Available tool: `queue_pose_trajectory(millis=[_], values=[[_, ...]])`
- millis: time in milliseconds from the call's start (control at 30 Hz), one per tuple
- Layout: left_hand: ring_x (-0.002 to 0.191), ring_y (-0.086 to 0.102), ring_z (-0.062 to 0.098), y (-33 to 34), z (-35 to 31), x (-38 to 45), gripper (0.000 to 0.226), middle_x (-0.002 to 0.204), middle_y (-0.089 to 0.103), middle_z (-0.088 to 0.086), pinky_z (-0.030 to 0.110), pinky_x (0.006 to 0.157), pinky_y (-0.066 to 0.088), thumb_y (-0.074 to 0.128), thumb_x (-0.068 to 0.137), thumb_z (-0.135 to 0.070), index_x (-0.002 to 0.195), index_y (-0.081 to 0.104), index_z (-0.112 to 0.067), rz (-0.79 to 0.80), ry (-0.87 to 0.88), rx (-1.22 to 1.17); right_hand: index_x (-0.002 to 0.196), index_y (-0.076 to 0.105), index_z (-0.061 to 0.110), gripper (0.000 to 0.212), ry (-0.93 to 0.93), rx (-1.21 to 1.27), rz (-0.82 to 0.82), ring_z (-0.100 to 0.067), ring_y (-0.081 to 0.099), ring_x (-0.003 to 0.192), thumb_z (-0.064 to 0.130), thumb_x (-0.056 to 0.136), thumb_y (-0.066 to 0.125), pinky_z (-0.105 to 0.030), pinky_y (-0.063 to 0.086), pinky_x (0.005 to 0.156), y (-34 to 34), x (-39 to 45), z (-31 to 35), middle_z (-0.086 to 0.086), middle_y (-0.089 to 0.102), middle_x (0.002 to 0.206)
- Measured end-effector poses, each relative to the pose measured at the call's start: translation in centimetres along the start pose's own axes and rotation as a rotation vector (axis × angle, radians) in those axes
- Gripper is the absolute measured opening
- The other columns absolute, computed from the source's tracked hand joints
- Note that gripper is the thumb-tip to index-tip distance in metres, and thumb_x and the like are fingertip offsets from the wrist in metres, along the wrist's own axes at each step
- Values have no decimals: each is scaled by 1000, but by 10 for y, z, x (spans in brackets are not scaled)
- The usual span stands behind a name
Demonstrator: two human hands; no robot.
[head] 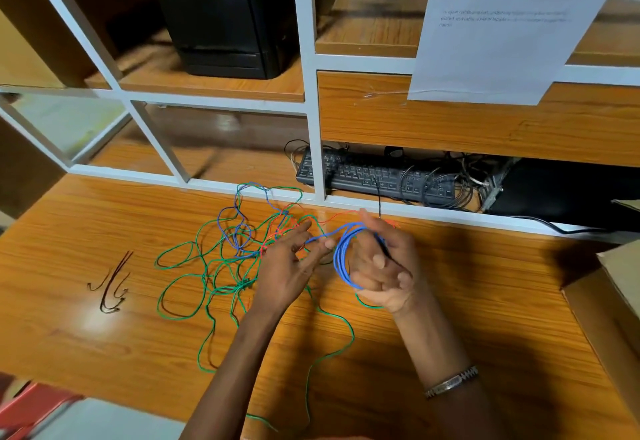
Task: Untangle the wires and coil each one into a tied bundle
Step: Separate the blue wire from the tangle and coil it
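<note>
1. Your right hand [381, 259] carries the blue wire [343, 259]: several loops are wound around its fingers, and those fingers are curled, gripping the coil. A thin black strand also crosses that hand; you cannot tell from here what it is.

2. Your left hand [291, 266] is just beside the coil, on its left. Its fingers are stretched out, and the fingertips appear to pinch the blue strand where it leaves the loops; the contact is small in view, so treat that as likely, not sure.

3. The relation that matters: the free blue run leaves the coil leftward and away from you, toward the far edge of the surface [104, 353], into the tangle [242, 249] of green, red and blue strands. So the slack lies left of your right-hand grip, and the left hand is the nearer one to feed it.

4. The coil's loops stand roughly upright across your right fingers, so each new turn should probably arrive from the left.

5. Green loops trail under both wrists toward the near edge; they may drag along as you pull.
</note>
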State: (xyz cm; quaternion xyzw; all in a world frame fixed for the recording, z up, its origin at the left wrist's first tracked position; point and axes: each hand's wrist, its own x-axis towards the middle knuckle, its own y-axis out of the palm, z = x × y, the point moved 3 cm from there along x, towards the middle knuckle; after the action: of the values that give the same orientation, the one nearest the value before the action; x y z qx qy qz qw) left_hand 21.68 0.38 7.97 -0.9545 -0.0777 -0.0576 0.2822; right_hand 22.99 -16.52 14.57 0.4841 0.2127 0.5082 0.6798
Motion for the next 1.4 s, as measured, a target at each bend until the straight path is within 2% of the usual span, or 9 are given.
queue_pose_trajectory(millis=[200,300,467,600,767,900,1100,1300,1400], values=[[74,71,15,-1,-24,4,23,93,78,-8,26,64,47,56,105,-45,122,69,-38,-130,100,245,91,71,-10,66,-379,311,114,-15,34,30,39,112,31,-29,31,43,0,-2,34,-3,46,41],[71,70,19,-4,-10,-3,28,77,71,-9,32,61,48,50,105,-55,113,71,-38,-128,25,289,127,62,-12,50,-674,364,-130,-18,63,52,28,112,37,-29,47,54,-4,-12,64,-18,76,83],[80,68,23,-6,10,-17,27,84,68,-4,36,61,42,49,107,-49,100,66,-30,-117,16,342,154,30,-8,49,-966,361,-437,-28,72,112,17,112,36,-29,62,81,-22,-41,91,-25,57,144],[78,72,17,-8,27,-8,25,96,74,2,35,70,56,52,106,-49,116,67,-31,-89,-109,195,141,48,-8,43,-785,173,-657,-4,70,61,19,111,36,-13,50,54,-26,-41,82,-8,78,89],[86,75,26,-26,21,-1,37,106,78,8,39,76,56,57,102,-54,133,63,-34,-129,-173,408,116,61,-6,36,-353,-64,-756,-4,33,24,22,103,42,-15,26,35,-30,-27,59,3,52,52],[72,77,25,-45,-10,-5,39,101,80,-4,39,68,59,47,103,-62,116,72,-34,-149,-186,395,105,68,-6,39,-271,-29,-689,-5,30,22,24,103,43,-17,26,32,-26,-19,48,2,47,50],[82,78,20,-7,-39,-19,41,120,72,-8,27,60,58,48,99,-53,128,65,-30,450,-296,-358,109,68,-9,52,-462,185,-357,-7,39,31,23,112,28,-21,38,41,-21,-19,57,-3,59,58],[82,59,11,15,-26,-12,21,100,71,18,31,72,52,62,104,-17,119,76,-23,294,-72,-386,136,50,-15,46,-789,465,-402,-15,60,61,-10,91,55,-26,51,58,-48,-45,80,-7,65,82],[77,60,8,20,-14,-12,16,89,75,-3,35,69,51,65,99,-27,105,79,-24,214,-55,-247,129,52,-5,45,-851,399,-479,-16,67,71,-11,86,64,-22,54,66,-53,-53,84,-9,69,89]])
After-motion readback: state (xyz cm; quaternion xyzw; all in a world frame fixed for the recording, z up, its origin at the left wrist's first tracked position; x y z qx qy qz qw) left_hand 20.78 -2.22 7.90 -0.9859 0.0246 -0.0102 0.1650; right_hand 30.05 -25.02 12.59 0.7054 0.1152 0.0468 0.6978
